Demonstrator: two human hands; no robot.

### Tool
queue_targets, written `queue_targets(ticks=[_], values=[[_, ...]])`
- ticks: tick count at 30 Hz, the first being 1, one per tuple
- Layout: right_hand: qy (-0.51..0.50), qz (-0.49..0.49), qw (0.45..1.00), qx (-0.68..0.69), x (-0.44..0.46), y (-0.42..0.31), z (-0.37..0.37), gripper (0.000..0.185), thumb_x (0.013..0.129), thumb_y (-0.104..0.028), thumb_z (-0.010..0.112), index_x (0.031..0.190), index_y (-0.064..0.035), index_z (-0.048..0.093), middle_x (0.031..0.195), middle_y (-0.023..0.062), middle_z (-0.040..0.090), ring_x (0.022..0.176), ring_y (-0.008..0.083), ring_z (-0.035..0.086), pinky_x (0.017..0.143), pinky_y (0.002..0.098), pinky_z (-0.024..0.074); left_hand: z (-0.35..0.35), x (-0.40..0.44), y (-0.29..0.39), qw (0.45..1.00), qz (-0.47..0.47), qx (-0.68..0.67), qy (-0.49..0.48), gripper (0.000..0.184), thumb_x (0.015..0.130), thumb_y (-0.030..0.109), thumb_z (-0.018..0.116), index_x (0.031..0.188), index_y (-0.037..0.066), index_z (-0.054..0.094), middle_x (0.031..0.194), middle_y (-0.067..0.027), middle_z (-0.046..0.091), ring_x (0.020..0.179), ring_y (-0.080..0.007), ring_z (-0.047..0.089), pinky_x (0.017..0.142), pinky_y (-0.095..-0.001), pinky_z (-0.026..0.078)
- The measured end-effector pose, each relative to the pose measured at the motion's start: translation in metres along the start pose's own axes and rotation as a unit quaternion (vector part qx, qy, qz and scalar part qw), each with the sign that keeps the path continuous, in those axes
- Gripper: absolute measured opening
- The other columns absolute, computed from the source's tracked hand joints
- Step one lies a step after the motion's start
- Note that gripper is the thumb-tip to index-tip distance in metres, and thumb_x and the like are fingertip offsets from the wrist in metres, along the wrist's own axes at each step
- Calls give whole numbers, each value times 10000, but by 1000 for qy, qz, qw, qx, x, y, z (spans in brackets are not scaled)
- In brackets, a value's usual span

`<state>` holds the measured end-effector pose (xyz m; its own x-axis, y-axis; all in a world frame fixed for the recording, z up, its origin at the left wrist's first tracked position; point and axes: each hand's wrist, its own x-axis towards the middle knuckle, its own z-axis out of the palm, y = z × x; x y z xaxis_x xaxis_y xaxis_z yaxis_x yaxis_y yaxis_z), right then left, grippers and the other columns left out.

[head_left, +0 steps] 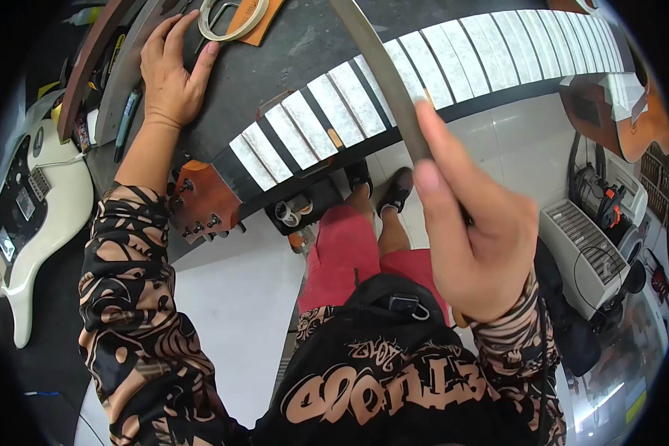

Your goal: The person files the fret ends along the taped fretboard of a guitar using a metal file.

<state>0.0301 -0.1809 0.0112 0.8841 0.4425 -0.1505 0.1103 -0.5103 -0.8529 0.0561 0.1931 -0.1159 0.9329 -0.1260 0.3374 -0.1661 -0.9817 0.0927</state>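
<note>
My right hand [476,223] grips a long, flat, grey metal file [386,74] between thumb and fingers. The file slants up and away across a guitar neck [357,104]; whether it touches the frets I cannot tell. White tape strips cover much of the fretboard, with dark bands between them. The orange-brown headstock [204,199] with its tuners lies at the left end, near my left forearm. My left hand [172,74] rests on the dark bench [290,48], fingers apart and holding nothing. Its fingertips are beside a roll of tape [234,36].
An orange flat piece [259,18] lies under the tape roll. At far left are a white electric guitar body [67,178] and a teal pen-like tool [128,123]. The guitar's body [617,111] is at right, above a grey case [583,253] and cables.
</note>
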Motion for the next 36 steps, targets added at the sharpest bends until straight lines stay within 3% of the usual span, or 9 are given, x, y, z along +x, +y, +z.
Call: queue_targets(ticks=[8, 11, 13, 17, 21, 22, 26, 34, 36], values=[[-17, -34, 999, -36, -121, 30, -23, 463, 790, 93, 665, 1250, 99, 613, 565, 89, 550, 445, 194, 538, 466, 290, 440, 3, 2, -1, 1000, -9, 3, -16, 507, 950, 408, 583, 1398, 181, 514, 1374, -116, 511, 1281, -318, 454, 1081, -433, 322], [-1, -24, 998, -56, -65, 13, -14, 461, 816, 42, 693, 1273, 17, 634, 565, 91, 538, 429, 187, 526, 454, 294, 420, 3, 1, 1, 1000, -15, 12, -21, 503, 951, 406, 580, 1400, 189, 512, 1376, -117, 510, 1282, -320, 454, 1083, -444, 317], [1, -16, 999, -32, -10, -1, -1, 394, 935, -25, 601, 1328, -11, 601, 599, 49, 509, 535, 46, 462, 525, 223, 404, 5, 0, -2, 1000, -11, 6, -16, 507, 953, 413, 573, 1406, 197, 507, 1384, -112, 505, 1289, -317, 450, 1088, -449, 307], [18, -2, 1000, -6, 16, -7, 3, 364, 968, -72, 589, 1331, -48, 610, 619, 40, 546, 583, 16, 453, 537, 215, 405, 4, 1, -4, 1000, -14, 9, -21, 512, 952, 423, 569, 1409, 201, 505, 1389, -109, 501, 1293, -315, 448, 1092, -448, 298], [-35, -3, 997, -65, -58, 8, -18, 400, 888, -9, 631, 1284, 49, 613, 641, 119, 627, 516, 123, 601, 523, 251, 449, 3, 0, -3, 1000, -18, -4, -26, 517, 949, 427, 573, 1411, 206, 502, 1391, -103, 500, 1294, -310, 448, 1093, -447, 293], [-3, -53, 998, -38, -78, 21, -17, 493, 790, 70, 688, 1277, 60, 613, 544, 71, 512, 429, 180, 510, 448, 284, 410, 3, 1, -3, 1000, -15, -3, -26, 519, 948, 426, 575, 1413, 208, 499, 1392, -101, 499, 1293, -307, 449, 1091, -446, 295], [-38, -36, 998, -41, -108, 24, -31, 497, 774, 78, 688, 1266, 69, 616, 548, 60, 524, 421, 173, 496, 441, 292, 405, 2, 2, 1, 999, -18, 0, -33, 524, 947, 421, 580, 1418, 210, 491, 1395, -95, 498, 1293, -303, 449, 1088, -445, 298], [15, 0, 1000, -26, 4, -6, 3, 486, 854, 15, 691, 1327, -65, 615, 570, 78, 522, 441, 203, 506, 464, 297, 423, 1, 3, -1, 999, -18, 6, -35, 526, 942, 417, 589, 1417, 213, 493, 1390, -94, 500, 1292, -303, 449, 1077, -445, 307], [12, -30, 999, -36, -24, 4, -1, 498, 821, 41, 699, 1309, -5, 611, 572, 73, 523, 442, 191, 502, 459, 302, 419, 1, 1, -1, 999, -21, -2, -39, 525, 941, 415, 591, 1416, 213, 494, 1391, -94, 500, 1292, -304, 449, 1077, -443, 308]])
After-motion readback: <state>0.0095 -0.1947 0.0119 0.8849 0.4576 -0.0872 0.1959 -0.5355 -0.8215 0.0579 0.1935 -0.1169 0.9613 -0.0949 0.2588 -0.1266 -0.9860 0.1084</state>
